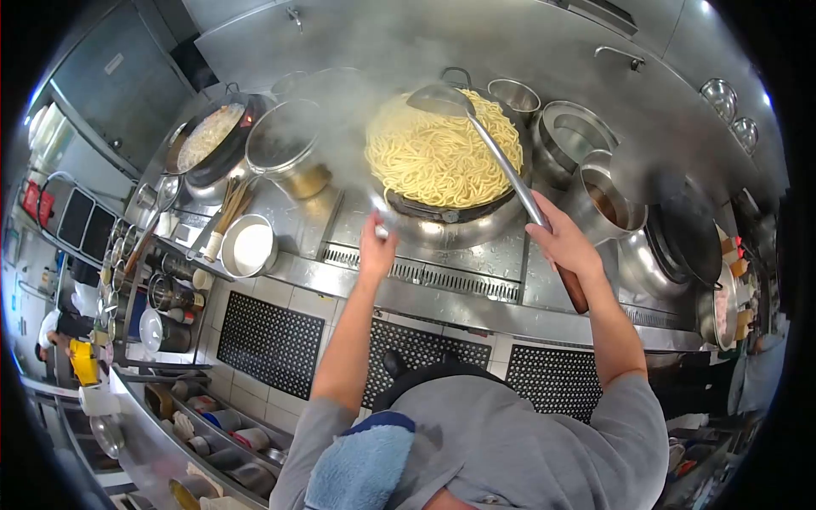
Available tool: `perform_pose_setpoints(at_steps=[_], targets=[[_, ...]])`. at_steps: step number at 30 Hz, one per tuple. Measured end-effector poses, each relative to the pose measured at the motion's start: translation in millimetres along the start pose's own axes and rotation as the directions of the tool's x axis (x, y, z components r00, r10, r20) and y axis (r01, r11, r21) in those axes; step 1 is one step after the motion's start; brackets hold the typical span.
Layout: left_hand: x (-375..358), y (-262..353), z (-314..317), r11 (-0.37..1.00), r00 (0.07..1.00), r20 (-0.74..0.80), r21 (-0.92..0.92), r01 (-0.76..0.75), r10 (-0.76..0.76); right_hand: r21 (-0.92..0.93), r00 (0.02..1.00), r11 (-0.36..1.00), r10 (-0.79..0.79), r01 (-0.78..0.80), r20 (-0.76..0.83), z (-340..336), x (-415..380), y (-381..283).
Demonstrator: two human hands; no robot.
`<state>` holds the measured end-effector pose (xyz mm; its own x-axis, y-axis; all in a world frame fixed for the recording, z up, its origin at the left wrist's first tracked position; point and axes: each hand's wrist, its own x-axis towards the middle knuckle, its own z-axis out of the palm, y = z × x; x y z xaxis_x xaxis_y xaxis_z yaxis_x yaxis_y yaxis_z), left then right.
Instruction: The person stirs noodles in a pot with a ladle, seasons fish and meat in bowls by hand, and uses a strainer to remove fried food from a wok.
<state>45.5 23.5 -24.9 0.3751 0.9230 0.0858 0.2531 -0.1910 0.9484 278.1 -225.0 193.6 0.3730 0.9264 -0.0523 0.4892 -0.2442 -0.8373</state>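
A big wok [450, 223] full of yellow noodles [438, 157] steams at the middle of the steel range. My right hand [563, 242] grips the wooden-ended handle of a long steel ladle [501, 157], whose bowl hovers over the far side of the noodles. My left hand [376, 246] is closed on something small at the wok's near left rim; I cannot make out what.
Left of the wok stand a steaming pot [285, 140], another wok [208, 140] with food, and a white bowl [249, 246]. Steel pots [574, 136] and a dark wok [684, 242] sit to the right. Shelves with containers run lower left; a person [59, 336] stands far left.
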Motion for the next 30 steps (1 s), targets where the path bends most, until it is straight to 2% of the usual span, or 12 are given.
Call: perform_pose_setpoints(at_steps=[3, 5, 10, 12, 14, 17, 19, 22, 24, 26, 27, 30], targets=[[45.3, -21.4, 8.7, 0.998, 0.988, -0.146, 0.030, 0.052, -0.048, 0.241, 0.996, 0.966, 0.089, -0.094, 0.030, 8.9, -28.2, -0.5], [62.9, -16.8, -1.0, 0.991, 0.999, 0.000, 0.126, 0.040, -0.040, 0.305, 0.991, 0.944, 0.136, -0.128, -0.007, 10.9, -50.9, 4.0], [55.9, 75.2, -55.6, 0.912, 0.974, 0.073, 0.342, -0.225, 0.213, 0.443, 0.987, 0.889, 0.156, -0.118, -0.050, 3.4, -82.6, 20.4], [73.8, 140.4, -50.3, 0.777, 0.920, 0.138, 0.497, -0.386, 0.368, 0.451, 0.978, 0.886, 0.177, -0.110, -0.109, 0.7, -73.1, 23.9], [104.1, 164.7, -29.4, 0.865, 0.934, 0.164, 0.353, -0.356, 0.318, 0.484, 0.980, 0.872, 0.153, -0.073, -0.128, 1.3, -45.9, 18.2], [82.2, 193.1, -19.5, 0.778, 0.796, -0.073, 0.282, -0.562, 0.601, 0.471, 0.983, 0.882, 0.097, -0.014, -0.153, 5.3, 16.8, 12.3], [45.0, 187.0, -33.4, 0.769, 0.791, -0.009, 0.242, -0.592, 0.612, 0.386, 0.984, 0.921, 0.026, 0.045, -0.175, 13.6, 63.3, 11.6], [-24.0, 127.1, -73.2, 0.847, 0.859, 0.259, 0.195, -0.495, 0.442, 0.227, 0.984, 0.974, 0.045, -0.005, -0.171, 33.0, 122.8, 22.9], [-79.2, 86.3, -108.9, 0.970, 0.890, 0.446, 0.161, -0.184, 0.095, 0.133, 0.993, 0.991, 0.043, -0.028, -0.106, 33.3, 135.2, 24.3], [-128.0, 20.7, -141.5, 0.996, 0.912, 0.409, 0.092, -0.012, -0.027, 0.067, 1.000, 0.998, -0.001, 0.000, 0.006, 30.6, 130.6, 31.0], [-149.9, -12.1, -158.7, 0.990, 0.928, 0.354, 0.122, 0.077, -0.116, -0.112, 1.000, 0.993, -0.024, 0.024, -0.001, 24.6, 111.7, 16.4], [-206.1, -82.2, -196.9, 0.946, 0.927, 0.208, 0.158, 0.283, -0.312, -0.243, 0.995, 0.969, 0.060, -0.041, 0.074, 10.4, 61.2, -6.0]])
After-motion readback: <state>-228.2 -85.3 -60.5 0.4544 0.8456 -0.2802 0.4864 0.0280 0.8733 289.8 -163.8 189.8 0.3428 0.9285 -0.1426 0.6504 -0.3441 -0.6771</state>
